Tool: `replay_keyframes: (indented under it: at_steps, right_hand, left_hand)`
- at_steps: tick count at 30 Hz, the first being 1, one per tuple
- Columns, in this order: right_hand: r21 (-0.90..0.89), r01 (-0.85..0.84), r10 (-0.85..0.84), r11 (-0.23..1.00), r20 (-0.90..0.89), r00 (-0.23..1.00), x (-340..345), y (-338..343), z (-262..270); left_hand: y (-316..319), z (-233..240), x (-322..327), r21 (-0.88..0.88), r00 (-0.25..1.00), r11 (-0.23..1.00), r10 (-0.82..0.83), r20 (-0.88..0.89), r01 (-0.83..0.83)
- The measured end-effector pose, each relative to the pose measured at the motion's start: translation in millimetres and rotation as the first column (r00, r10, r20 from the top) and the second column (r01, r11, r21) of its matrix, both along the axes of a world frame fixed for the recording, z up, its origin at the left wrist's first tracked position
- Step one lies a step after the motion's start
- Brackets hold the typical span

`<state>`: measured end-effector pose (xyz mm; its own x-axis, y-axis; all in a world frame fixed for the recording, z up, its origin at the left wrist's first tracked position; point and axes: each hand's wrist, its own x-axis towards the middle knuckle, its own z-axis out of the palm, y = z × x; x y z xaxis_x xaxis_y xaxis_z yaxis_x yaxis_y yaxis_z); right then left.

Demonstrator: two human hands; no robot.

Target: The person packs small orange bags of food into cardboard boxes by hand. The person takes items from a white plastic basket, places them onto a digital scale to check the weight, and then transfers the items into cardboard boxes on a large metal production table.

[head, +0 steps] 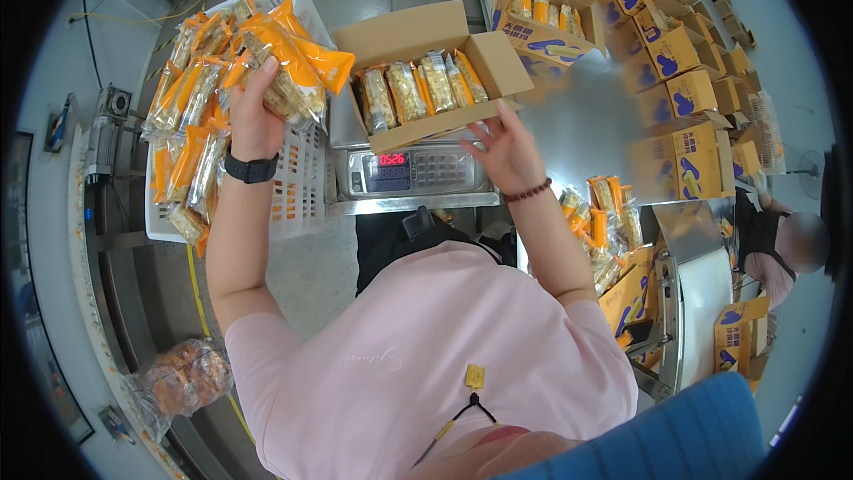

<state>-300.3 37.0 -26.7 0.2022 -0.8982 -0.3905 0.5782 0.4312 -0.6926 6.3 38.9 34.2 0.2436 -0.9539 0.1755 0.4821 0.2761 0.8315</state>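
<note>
My left hand (256, 110) grips several orange-and-clear snack packets (293, 63), holding them above a white plastic basket (303, 180) heaped with more such packets (190, 107). At the near right corner of an open cardboard box (426, 23), my right hand (503, 150) has its fingers spread and holds nothing; whether the fingertips touch the carton edge is hard to tell. Inside that box stands a row of wrapped snack bars (406, 90). The box rests on a digital weighing scale (413, 170) whose red display is lit.
Another partly filled carton (546, 37) stands behind on the steel table (580, 107). Stacked printed cartons (673, 53) line the right side. Loose packets (606, 213) lie by my right forearm. A co-worker (766, 240) is at far right, and a conveyor (703, 307) runs nearby.
</note>
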Motion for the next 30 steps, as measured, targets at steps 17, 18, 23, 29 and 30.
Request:
replay_keyframes:
  at_steps: [17,18,23,29,30]
  right_hand:
    - [-0.057,0.291,-0.288,0.955,0.058,0.956,-106,15,2]
    - [-0.063,0.286,-0.285,0.956,0.021,0.958,-128,6,-14]
    - [0.009,0.309,-0.309,0.951,-0.002,0.951,-149,-72,-60]
    - [-0.044,0.436,-0.436,0.899,-0.011,0.9,-92,-210,-87]
    - [-0.049,0.389,-0.388,0.92,0.03,0.921,-96,-224,-90]
  left_hand:
    - [1,-11,0,0.096,0.993,0.995,0.01,0.121,-0.022]
    - [5,-8,-3,0.102,0.989,0.995,-0.002,0.146,-0.013]
    - [20,-5,-10,0.119,0.984,0.993,-0.023,0.175,0.002]
    - [11,0,-13,0.034,0.911,0.999,0.001,0.413,-0.017]
    - [10,1,-13,0.054,0.892,0.998,0.002,0.453,-0.03]
